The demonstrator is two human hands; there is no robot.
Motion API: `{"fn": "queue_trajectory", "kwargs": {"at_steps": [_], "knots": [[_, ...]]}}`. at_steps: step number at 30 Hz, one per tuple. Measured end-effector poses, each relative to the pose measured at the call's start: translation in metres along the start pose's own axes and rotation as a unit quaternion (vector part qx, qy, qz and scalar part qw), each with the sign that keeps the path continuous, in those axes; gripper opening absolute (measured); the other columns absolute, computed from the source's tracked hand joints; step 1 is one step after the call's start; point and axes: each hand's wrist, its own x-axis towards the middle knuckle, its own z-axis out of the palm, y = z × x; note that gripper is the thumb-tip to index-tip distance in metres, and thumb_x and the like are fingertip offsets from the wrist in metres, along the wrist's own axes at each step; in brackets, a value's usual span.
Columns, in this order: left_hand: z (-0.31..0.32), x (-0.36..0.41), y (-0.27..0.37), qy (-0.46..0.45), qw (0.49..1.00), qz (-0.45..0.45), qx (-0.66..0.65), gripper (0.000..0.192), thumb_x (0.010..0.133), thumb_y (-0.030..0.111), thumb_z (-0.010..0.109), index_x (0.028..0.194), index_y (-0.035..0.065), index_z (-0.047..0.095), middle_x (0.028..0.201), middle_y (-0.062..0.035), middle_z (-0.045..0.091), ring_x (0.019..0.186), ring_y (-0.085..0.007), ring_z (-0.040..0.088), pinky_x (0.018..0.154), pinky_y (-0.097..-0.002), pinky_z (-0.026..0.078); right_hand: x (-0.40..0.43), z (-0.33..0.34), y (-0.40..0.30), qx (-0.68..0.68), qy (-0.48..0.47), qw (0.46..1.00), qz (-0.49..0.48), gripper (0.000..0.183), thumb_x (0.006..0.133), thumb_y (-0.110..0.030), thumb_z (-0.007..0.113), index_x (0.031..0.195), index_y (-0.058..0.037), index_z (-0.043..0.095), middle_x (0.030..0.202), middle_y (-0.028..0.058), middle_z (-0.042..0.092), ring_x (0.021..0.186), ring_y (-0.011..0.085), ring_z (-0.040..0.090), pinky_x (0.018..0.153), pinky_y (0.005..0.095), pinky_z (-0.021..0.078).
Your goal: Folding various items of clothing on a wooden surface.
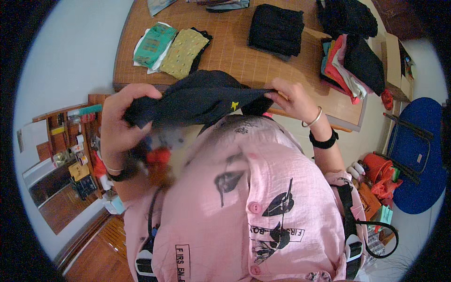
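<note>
A black cloth garment [201, 102] with a small yellow star-shaped mark is stretched between my hands, in front of my pink shirt and over the table's near edge. My left hand [121, 112] grips its bunched left end, with the thumb below and the fingers behind it. The right end is pinched between the thumb and fingers of my right hand [290, 97]. Beyond the garment, on the wooden table [229, 60], lie a folded green and white cloth [155, 46] and a folded olive patterned cloth [185, 53].
A folded black stack [276, 30] lies farther back. To its right sit colourful folded clothes [338, 67], more black clothing [347, 17] and a cardboard box [393, 63]. A blue folding chair [417, 155] leans at the right near a red bucket [377, 167]. Wooden shelves [95, 141] stand at the left.
</note>
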Motion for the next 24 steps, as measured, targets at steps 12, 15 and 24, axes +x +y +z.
{"fn": "queue_trajectory", "kwargs": {"at_steps": [12,15,24], "knots": [[0.002,0.022,0.033,-0.188,0.942,0.237,-0.145,0.022,0.063,0.008,0.064,0.084,0.0048,0.062,0.078,-0.0102,0.063,0.061,-0.0281,0.057,0.055,-0.0345,0.044,0.075,0.002,0.007,0.027,-0.136,0.966,-0.22,0.013,0.072,-0.007,0.063,0.082,0.0003,0.06,0.124,0.0169,0.05,0.11,0.0334,0.05,0.088,0.0371,0.0443],[0.003,0.028,0.035,-0.183,0.931,0.277,-0.151,0.02,0.064,0.007,0.064,0.083,0.004,0.061,0.078,-0.01,0.063,0.06,-0.028,0.057,0.054,-0.0346,0.044,0.083,0.016,0.009,0.097,-0.217,0.935,-0.264,0.013,0.066,0.0,0.063,0.077,0.0001,0.058,0.129,0.0163,0.047,0.113,0.0329,0.048,0.09,0.0382,0.041],[-0.001,0.019,0.033,-0.156,0.945,0.26,-0.126,0.023,0.065,0.018,0.063,0.081,0.0018,0.062,0.076,-0.0096,0.063,0.06,-0.0275,0.057,0.053,-0.0345,0.043,0.065,0.043,0.018,0.177,-0.376,0.892,-0.179,0.013,0.068,-0.006,0.064,0.069,0.0011,0.053,0.089,0.0141,0.057,0.088,0.0294,0.051,0.078,0.0359,0.0394]]}}
